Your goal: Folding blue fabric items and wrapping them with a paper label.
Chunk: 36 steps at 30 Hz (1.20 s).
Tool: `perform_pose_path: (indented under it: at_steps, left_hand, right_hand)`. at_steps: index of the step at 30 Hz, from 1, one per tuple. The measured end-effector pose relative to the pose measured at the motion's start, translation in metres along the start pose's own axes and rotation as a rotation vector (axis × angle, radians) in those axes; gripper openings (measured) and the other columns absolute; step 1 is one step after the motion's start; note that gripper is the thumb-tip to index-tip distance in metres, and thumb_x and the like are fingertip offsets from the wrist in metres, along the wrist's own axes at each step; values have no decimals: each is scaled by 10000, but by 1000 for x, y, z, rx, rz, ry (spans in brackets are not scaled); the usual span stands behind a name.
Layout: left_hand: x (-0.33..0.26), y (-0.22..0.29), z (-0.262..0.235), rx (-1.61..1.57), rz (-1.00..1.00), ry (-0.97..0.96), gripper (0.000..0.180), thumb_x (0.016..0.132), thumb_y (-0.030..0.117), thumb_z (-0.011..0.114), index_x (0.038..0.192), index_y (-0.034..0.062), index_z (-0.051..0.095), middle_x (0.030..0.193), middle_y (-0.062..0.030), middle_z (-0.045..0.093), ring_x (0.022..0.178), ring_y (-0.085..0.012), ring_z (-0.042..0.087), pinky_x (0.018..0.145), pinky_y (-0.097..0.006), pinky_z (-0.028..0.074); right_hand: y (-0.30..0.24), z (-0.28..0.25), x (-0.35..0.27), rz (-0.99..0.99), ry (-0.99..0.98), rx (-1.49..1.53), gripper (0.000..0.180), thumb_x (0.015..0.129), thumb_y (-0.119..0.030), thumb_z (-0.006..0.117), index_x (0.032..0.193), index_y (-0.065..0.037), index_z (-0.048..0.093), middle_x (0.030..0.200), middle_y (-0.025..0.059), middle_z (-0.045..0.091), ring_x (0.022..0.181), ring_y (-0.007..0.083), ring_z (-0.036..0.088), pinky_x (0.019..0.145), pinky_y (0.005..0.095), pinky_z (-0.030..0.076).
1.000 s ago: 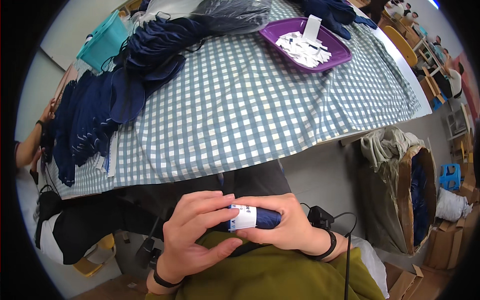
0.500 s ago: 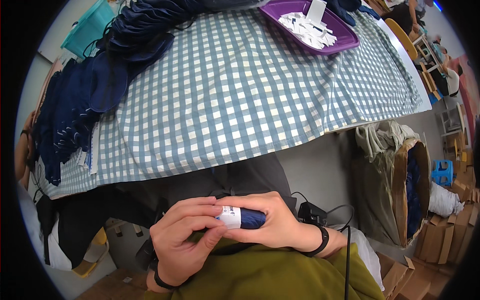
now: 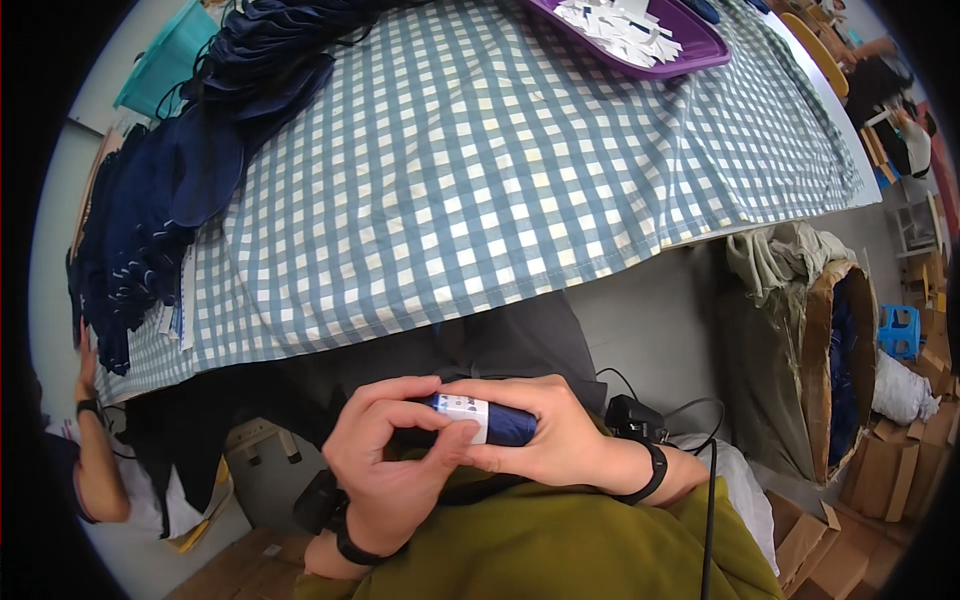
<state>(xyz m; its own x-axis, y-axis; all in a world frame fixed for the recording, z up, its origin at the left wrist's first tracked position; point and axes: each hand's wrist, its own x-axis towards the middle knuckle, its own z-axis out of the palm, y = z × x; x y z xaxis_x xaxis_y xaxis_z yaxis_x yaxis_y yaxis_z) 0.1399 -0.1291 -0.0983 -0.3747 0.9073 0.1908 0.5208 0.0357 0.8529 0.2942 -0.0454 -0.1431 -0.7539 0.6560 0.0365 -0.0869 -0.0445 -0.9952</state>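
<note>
Over my lap, both hands hold a small rolled bundle of dark blue fabric (image 3: 511,425) with a white paper band (image 3: 464,413) around its left part. My right hand (image 3: 558,435) wraps the bare blue end between thumb and fingers. At the banded end, my left hand (image 3: 392,445) is closed, its thumb and fingertips pressing on the paper. The roll lies sideways, and my left fingers hide part of its left end. A dark band circles each of my wrists.
A checked tablecloth (image 3: 430,190) covers the table ahead. Dark blue garments (image 3: 165,185) are heaped at its left, near a teal bin (image 3: 163,58). A purple tray (image 3: 690,62) holds white paper strips. Right of me stands an open carton (image 3: 815,370). Another person's arm (image 3: 98,450) shows at far left.
My left fingers have shifted on the paper band, and the bundle sits slightly higher and tilted. The view has shifted a little. At far left, the other person's arm has come further into sight.
</note>
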Motion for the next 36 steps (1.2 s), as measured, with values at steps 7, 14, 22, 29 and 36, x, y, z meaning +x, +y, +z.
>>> perform_pose_path:
  at_steps: [7,14,22,29,36]
  left_hand:
    - [7,17,8,-317,-218,212,477,654,221,915,968,-24,653,963,-180,659,849,-240,698,713,-333,571]
    - [5,-17,-14,40,26,-83,488,681,356,891,970,19,687,839,-102,664,716,-187,653,632,-286,517]
    - [-3,-25,-13,-310,-115,-58,436,966,416,601,1051,-11,598,946,-109,615,823,-159,609,734,-278,485]
    - [-10,-40,-6,-805,-237,-23,592,921,406,674,1278,16,406,1171,-117,549,1020,-155,559,905,-294,462]
    - [0,-44,2,-1486,-566,104,384,939,329,623,1136,32,480,978,-110,596,930,-218,618,896,-387,525]
  right_hand:
    - [-2,-1,-2,-12,-33,-18,511,772,-132,824,1229,3,639,1056,145,718,916,192,709,785,295,550]
    - [0,9,-1,51,-48,177,466,831,-146,771,1247,7,624,1027,119,721,897,174,694,799,302,543]
    - [-8,18,4,62,-9,97,404,860,-128,729,1231,-3,629,1049,135,688,910,213,677,775,323,541]
    - [-10,32,6,-254,159,-265,665,839,-158,722,1395,11,399,1319,212,489,1104,316,550,894,383,485]
    - [7,51,2,-355,151,-264,511,726,-78,834,1154,-63,555,1167,176,537,1033,284,580,838,351,501]
